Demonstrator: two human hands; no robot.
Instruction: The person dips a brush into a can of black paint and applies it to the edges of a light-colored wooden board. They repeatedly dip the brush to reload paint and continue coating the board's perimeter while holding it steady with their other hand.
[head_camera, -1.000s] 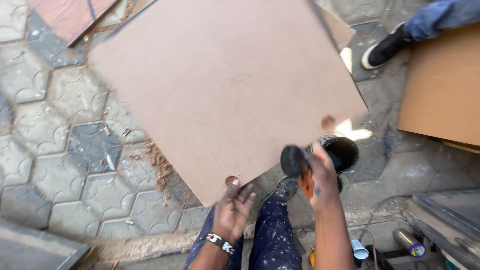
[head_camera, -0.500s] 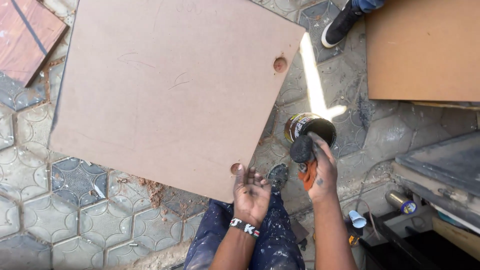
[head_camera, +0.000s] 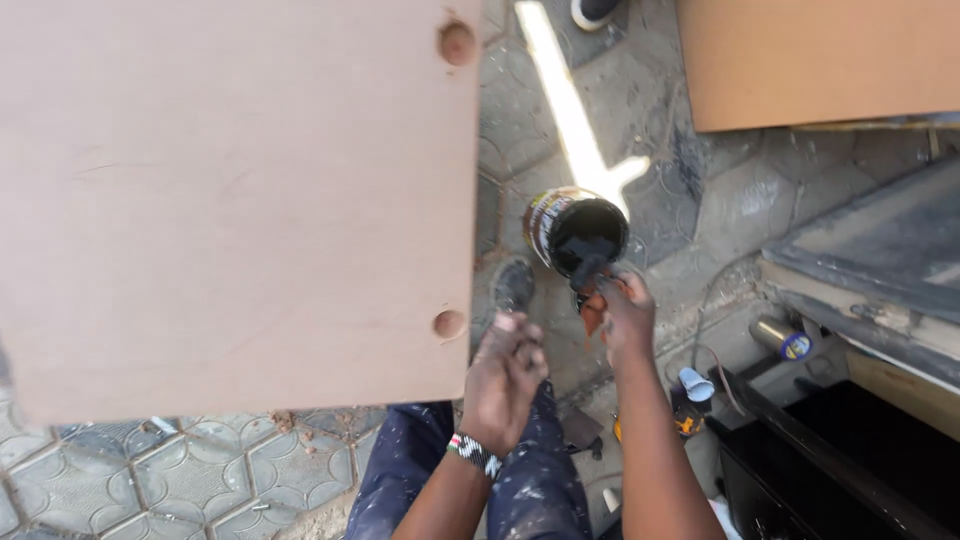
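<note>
Board lies beside tin on paving.

One camera only, worn on the person's head, looks almost straight down over the forearms onto the paved ground. It sits close: the left hand and right hand fill the lower middle. The big brown board takes the upper left, the open tin lies near the centre, and a dark cabinet fills the right edge.
</note>
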